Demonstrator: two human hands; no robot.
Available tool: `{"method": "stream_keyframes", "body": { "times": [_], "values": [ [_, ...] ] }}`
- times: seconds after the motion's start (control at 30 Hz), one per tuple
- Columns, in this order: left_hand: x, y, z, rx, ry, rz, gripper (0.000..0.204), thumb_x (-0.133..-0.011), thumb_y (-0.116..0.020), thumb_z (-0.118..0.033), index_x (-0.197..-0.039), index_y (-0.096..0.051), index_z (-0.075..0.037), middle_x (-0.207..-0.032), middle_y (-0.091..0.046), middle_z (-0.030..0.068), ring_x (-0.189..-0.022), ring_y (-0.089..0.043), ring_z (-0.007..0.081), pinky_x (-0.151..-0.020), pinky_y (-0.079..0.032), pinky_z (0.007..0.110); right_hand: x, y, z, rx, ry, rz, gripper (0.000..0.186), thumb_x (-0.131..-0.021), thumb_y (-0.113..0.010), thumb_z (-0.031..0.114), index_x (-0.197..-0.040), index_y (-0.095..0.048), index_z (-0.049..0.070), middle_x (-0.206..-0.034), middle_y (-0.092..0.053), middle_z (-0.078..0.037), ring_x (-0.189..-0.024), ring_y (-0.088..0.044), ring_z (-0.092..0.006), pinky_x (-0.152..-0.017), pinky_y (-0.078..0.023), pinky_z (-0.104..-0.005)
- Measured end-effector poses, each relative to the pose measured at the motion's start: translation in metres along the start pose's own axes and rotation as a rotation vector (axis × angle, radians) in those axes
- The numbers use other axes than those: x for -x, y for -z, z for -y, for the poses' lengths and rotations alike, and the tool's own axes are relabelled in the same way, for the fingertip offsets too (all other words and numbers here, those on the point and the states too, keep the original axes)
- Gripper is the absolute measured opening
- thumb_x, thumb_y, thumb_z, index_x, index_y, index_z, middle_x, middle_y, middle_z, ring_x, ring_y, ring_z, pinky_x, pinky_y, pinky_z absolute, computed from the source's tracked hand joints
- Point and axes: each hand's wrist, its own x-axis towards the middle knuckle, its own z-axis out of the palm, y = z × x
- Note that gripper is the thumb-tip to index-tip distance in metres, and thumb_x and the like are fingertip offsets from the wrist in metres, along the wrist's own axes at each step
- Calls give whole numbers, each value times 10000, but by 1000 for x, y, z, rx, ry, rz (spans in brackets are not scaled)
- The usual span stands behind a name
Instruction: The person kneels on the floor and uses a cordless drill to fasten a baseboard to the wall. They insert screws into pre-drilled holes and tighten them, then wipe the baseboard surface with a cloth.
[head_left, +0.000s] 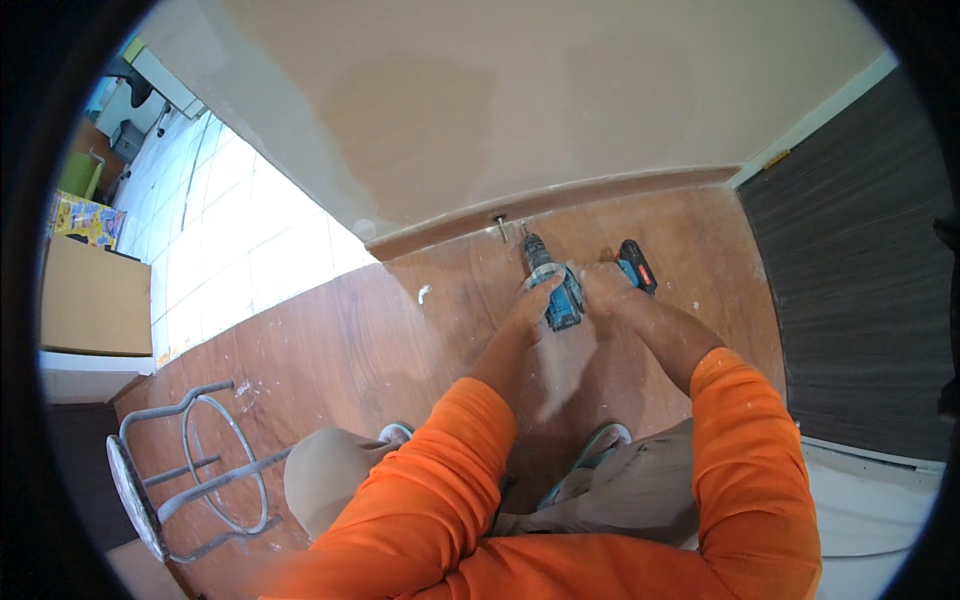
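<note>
Low over the wood floor I hold a blue and black cordless drill (566, 308) on its side, its chuck pointing at the foot of the wall. My left hand (541, 298) is closed around the drill's body behind the chuck. Around its handle is my right hand (604, 290), closed, with the black battery (636, 268) showing beyond it. A thin bit sticks out of the chuck toward the baseboard (610, 192); whether its tip touches anything I cannot tell. Just left of the bit, a small metal peg (502, 226) stands by the baseboard.
A metal stool (200, 470) lies on its side at the lower left. A small white scrap (424, 294) lies on the floor left of the drill. A dark wood-grain door (860, 250) stands at the right. White tiles (260, 240) begin past the wall's end at the left.
</note>
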Motion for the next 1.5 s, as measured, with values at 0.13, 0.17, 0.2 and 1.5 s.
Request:
{"method": "stream_keyframes", "body": {
  "times": [0.13,0.17,0.2,1.5],
  "values": [
    [-8,4,4,-26,-44,-59,310,-948,-733,-251,-1195,-634,-92,-1001,-708,29,-837,-702,176,-748,-582,346,-16,-6,-14,54,63,-20,458,-873,-655,164,-1311,-564,66,-1100,-713,-228,-1027,-700,-391,-905,-540,-503],
    [-9,4,5,-17,-37,-69,310,-948,-733,-235,-1202,-632,-89,-1010,-709,27,-840,-701,174,-757,-580,343,-20,-8,-15,51,54,-7,436,-882,-640,149,-1303,-566,66,-1093,-715,-224,-1024,-701,-389,-902,-541,-502],
    [-10,5,5,-17,-91,-71,315,-947,-733,-216,-1213,-629,-83,-1025,-709,29,-855,-699,171,-766,-580,341,-24,-9,-17,60,76,-32,414,-886,-632,142,-1288,-569,61,-1085,-716,-221,-1025,-701,-389,-901,-542,-499],
    [-7,-1,-6,71,-206,-229,357,-946,-731,-165,-1261,-617,-40,-1103,-698,56,-951,-685,184,-829,-560,320,-42,13,0,-19,28,99,542,-778,-747,124,-1272,-545,27,-1105,-705,-239,-1062,-688,-399,-915,-546,-473]
  ]
}}
